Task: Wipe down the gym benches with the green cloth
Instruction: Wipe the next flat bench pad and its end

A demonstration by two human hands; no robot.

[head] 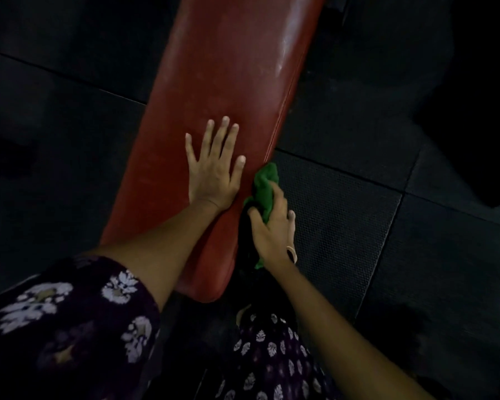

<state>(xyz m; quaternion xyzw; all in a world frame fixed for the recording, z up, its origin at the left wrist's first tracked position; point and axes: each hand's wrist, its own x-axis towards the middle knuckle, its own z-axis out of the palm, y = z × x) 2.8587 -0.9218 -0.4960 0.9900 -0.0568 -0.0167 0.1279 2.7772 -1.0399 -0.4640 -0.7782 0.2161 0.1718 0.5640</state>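
Against bench side, hand-gripped green cloth

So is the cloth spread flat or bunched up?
Bunched: the cloth is crumpled in the right hand against the bench edge.

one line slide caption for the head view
Right hand wipes red padded bench edge with green cloth; left hand rests flat on top.

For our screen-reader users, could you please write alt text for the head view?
A person's right hand wipes the side edge of a red padded gym bench with a bunched green cloth, while the left hand rests flat on its top.
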